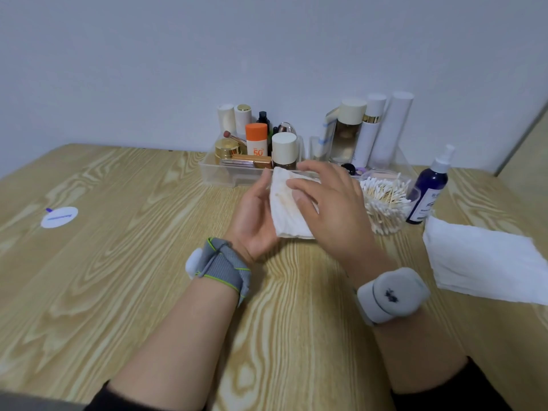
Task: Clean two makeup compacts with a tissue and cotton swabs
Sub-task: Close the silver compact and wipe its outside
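2 hands over 1 wood-grain table [118, 262], both at 1 folded white tissue [284, 212] with a brownish smear on its upper face.
- Left hand [255, 221]: palm up, fingers curled round the tissue's left edge and cradling it.
- Right hand [332, 209]: lies across the tissue, fingers relaxed, thumb and forefinger tips pressing on the stained face.
- Whether a compact sits inside the fold cannot be told.
- 1 clear jar of cotton swabs [382, 200], just right of the hands.
- 1 blue spray bottle [428, 194], beside the jar.
- 1 stack of clean tissues [486, 262], at the right edge.
- 1 clear organiser tray [219, 176] behind the hands, holding several bottles, including 1 orange-and-white tube [256, 139] marked 50.
- 1 round white sticker [59, 217], far left.
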